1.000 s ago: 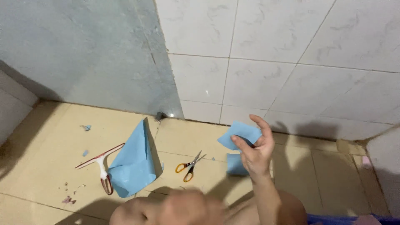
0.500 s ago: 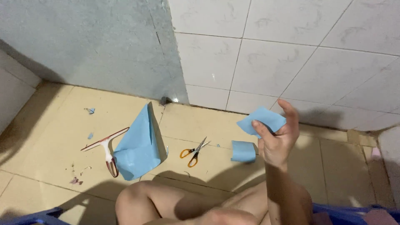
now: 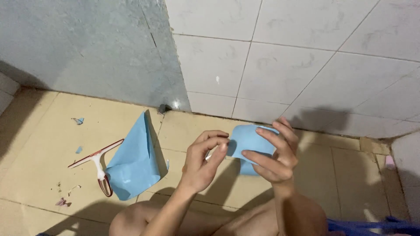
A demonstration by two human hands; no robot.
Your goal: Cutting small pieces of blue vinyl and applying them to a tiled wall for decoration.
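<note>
A large folded sheet of light blue paper (image 3: 133, 161) is laid on the beige tiled floor (image 3: 39, 144), a red-and-white squeegee (image 3: 97, 165) touching its left edge.

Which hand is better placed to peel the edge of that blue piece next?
Left, probably. The right hand already grips the blue piece, fingers spread across it, so it serves as holder. The left hand has its fingertips pinched right at the piece's near edge.

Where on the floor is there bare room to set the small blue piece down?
Bare tile runs along the white wall, right of the right hand. Another patch lies between the large blue sheet and the left hand. It is crowded left of the sheet: a squeegee and paper scraps. Both hands hold the small blue piece.
</note>
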